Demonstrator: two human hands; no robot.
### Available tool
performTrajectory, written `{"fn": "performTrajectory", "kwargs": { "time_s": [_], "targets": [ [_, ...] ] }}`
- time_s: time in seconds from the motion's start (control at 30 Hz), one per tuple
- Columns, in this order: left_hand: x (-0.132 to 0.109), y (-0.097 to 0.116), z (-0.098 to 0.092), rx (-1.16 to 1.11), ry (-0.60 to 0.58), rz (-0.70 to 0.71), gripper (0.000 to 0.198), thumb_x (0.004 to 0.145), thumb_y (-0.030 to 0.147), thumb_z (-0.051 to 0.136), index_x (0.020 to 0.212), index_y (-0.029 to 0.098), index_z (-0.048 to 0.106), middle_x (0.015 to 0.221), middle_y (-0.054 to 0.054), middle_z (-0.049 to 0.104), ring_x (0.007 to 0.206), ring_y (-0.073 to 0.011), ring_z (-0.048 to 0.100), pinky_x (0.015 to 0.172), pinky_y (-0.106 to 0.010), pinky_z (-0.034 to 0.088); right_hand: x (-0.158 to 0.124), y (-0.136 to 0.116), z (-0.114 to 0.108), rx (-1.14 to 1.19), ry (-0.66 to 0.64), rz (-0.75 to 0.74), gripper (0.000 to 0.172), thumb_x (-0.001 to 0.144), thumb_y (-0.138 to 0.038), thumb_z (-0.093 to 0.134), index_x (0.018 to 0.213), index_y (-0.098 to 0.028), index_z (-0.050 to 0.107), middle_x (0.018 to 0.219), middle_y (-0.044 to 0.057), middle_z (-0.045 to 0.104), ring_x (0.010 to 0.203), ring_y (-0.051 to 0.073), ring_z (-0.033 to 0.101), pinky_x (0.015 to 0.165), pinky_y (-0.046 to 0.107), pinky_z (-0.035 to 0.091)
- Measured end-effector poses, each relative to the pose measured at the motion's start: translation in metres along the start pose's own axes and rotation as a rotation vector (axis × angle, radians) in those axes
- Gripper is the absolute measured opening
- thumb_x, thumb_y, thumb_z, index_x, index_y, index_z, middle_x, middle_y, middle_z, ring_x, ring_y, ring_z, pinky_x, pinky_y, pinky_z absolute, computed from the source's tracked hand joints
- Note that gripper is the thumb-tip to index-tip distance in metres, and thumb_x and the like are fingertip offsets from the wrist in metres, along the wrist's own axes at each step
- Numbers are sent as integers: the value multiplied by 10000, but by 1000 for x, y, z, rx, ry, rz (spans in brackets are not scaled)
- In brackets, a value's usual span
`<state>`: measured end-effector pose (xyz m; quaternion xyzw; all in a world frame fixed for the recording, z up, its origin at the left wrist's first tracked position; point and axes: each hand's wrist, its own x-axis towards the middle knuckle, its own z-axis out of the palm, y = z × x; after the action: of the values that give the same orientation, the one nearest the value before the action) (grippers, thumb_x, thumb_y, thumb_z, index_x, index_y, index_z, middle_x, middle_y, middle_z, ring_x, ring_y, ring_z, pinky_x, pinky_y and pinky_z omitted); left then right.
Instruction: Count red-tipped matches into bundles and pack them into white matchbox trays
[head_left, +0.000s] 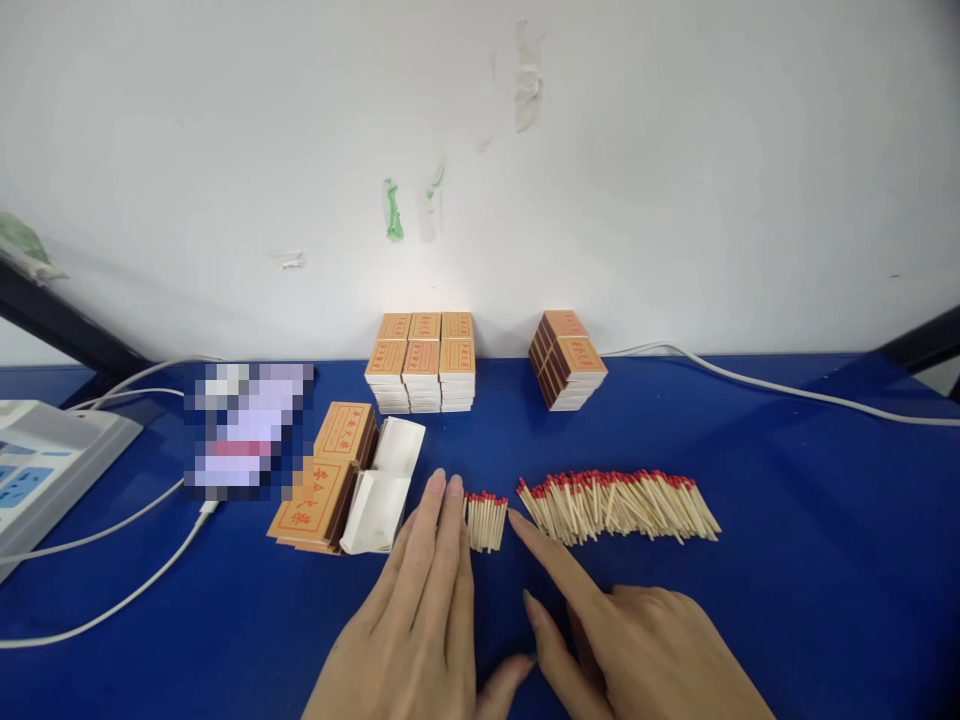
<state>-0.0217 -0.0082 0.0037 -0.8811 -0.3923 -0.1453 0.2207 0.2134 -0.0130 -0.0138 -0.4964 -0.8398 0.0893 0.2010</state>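
A small bunch of red-tipped matches lies on the blue table between my two hands. My left hand lies flat with its fingers stretched out together, their tips touching the left side of the bunch. My right hand points its index finger at the bunch's right side, the other fingers curled. A long row of loose matches lies just right of that fingertip. Neither hand holds anything.
Left of my hand are flat orange matchbox sleeves and white inner trays. Stacked matchboxes and a tilted stack stand by the white wall. A blurred phone, white cables and a grey device are at left.
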Motion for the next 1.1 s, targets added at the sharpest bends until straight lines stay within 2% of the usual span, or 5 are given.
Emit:
{"fn": "performTrajectory", "kwargs": {
  "time_s": [0.33, 0.53, 0.9, 1.1],
  "targets": [
    [2, -2, 2, -5, 4, 14, 726, 1181, 531, 426, 1472, -113, 592, 1572, -326, 606, 1487, -437, 605, 1221, -471, 401, -2, -2, -1, -61, 1, -16, 634, 1078, -232, 502, 1710, -203, 465, 574, -60, 693, 395, 174, 640, 413, 252, 402],
    [1, -2, 3, -18, 0, 7, 739, 1176, 556, 431, 1476, -100, 592, 1571, -312, 612, 1491, -430, 605, 1218, -461, 418, 1, -2, 0, -125, -5, -80, 621, 1099, -236, 493, 1695, -77, 425, 544, -84, 662, 361, 174, 613, 407, 305, 364],
    [-1, 1, 4, -30, 2, 50, 728, 1176, 552, 451, 1461, -100, 607, 1547, -303, 638, 1473, -421, 622, 1220, -455, 422, 10, -8, -4, -188, 40, -125, 531, 1069, -175, 440, 1548, 18, 559, 500, -79, 632, 321, 161, 588, 386, 334, 340],
    [-3, 1, 5, -37, 12, 40, 726, 1190, 553, 422, 1468, -91, 609, 1544, -294, 645, 1476, -411, 622, 1218, -460, 430, 10, -10, -5, -211, 38, -123, 560, 1070, -175, 427, 1584, 24, 527, 499, -76, 638, 324, 174, 596, 382, 344, 354]
  ]
}}
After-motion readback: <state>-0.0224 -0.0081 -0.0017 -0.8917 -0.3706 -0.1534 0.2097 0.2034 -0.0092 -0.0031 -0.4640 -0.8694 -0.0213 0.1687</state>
